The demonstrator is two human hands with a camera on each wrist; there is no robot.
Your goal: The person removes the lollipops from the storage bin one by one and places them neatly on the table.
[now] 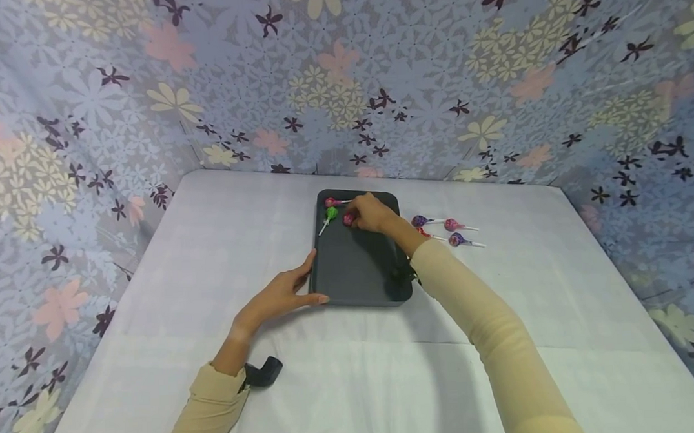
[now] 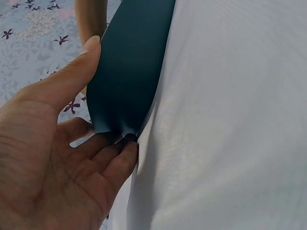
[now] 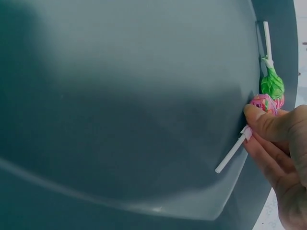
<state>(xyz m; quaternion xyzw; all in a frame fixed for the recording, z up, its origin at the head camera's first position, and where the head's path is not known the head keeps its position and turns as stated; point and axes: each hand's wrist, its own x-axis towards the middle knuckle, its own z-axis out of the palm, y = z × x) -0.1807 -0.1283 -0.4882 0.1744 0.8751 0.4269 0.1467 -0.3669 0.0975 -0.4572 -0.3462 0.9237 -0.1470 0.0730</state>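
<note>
In the upper middle of the head view, the right hand is holding a pink lollipop in a narrow grip, within the outline of the dark tray. The left hand is gripping the tray's lower left corner. A green lollipop is lying in the tray's upper left. Four other lollipops are lying on the counter, right of centre. For good placing, the right hand should be lowering gently and releasing slowly, without pushing the green one, while the left should be bracing the tray.
</note>
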